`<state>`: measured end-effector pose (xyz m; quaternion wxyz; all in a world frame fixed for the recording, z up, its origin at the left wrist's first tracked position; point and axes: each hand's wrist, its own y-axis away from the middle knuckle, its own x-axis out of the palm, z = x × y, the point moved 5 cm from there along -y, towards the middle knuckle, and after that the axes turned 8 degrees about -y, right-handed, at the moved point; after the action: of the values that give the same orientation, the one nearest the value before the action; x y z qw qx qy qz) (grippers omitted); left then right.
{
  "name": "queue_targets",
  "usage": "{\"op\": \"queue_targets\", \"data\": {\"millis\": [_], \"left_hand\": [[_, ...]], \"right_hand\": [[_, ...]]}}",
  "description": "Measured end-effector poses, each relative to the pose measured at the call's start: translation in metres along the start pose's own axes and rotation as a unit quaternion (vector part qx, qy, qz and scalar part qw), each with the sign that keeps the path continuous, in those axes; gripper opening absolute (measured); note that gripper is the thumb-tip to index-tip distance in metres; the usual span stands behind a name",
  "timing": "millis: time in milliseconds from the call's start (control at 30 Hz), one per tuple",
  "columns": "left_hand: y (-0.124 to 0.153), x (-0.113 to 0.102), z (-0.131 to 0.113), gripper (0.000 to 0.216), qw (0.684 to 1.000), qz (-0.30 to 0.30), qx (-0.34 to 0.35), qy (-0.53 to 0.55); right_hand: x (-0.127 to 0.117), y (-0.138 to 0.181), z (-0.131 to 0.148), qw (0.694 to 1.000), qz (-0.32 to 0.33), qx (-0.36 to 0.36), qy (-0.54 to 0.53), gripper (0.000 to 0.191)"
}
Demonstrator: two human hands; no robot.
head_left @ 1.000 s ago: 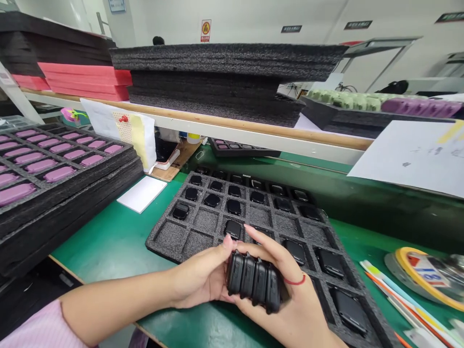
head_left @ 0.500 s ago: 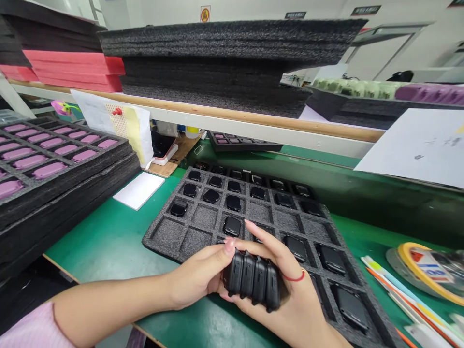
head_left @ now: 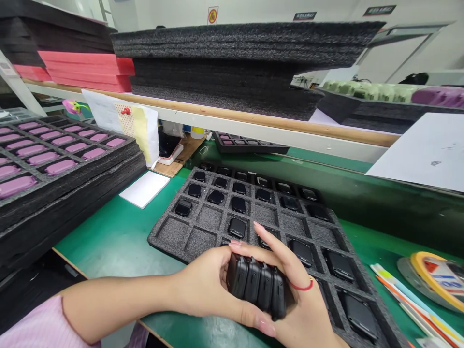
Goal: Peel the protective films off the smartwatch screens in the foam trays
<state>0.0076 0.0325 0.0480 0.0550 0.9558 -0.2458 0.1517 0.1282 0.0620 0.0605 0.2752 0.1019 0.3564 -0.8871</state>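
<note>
Curled nearly shut around 4 black device cases [head_left: 255,287], pressed side by side in a single row: left fingers [head_left: 235,245] along 1 end, right fingers [head_left: 275,249] along the other. Best with even pressure from both ends, for a square, unshifting row. Row held above the near edge of a grey foam tray [head_left: 155,237], its pockets mostly filled with black cases. Farther out, near the left edge of the green counter [head_left: 108,241], a white card [head_left: 144,189], then stacked, pink-filled foam trays [head_left: 72,188].

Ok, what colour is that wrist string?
The string bracelet is red, best seen in the head view.
</note>
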Motion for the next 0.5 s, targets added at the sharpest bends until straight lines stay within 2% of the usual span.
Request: {"op": "queue_targets", "data": {"millis": [133,233,333,400,500], "left_hand": [[0.001,-0.0024,0.0012,0.051,1.0,-0.015,0.001,-0.008],[0.0021,-0.0022,0.0027,0.05,0.999,-0.021,0.004,-0.026],[0.0006,-0.0017,0.0036,0.039,0.999,-0.02,0.026,-0.023],[-0.0015,-0.0044,0.0031,0.033,0.998,-0.04,0.044,-0.011],[-0.004,-0.0062,0.0022,0.028,0.997,-0.047,0.053,-0.025]], "right_hand": [[0.0011,-0.0003,0.0027,1.0,0.0,-0.009,-0.007,0.082],[0.0025,-0.0002,0.0046,1.0,0.003,-0.018,-0.002,0.081],[0.0047,0.0,0.0051,1.0,0.004,-0.024,0.017,0.076],[0.0073,0.0006,0.0051,0.998,0.011,-0.035,0.05,0.074],[0.0093,0.0019,0.0028,0.996,0.013,-0.041,0.074,0.08]]}}
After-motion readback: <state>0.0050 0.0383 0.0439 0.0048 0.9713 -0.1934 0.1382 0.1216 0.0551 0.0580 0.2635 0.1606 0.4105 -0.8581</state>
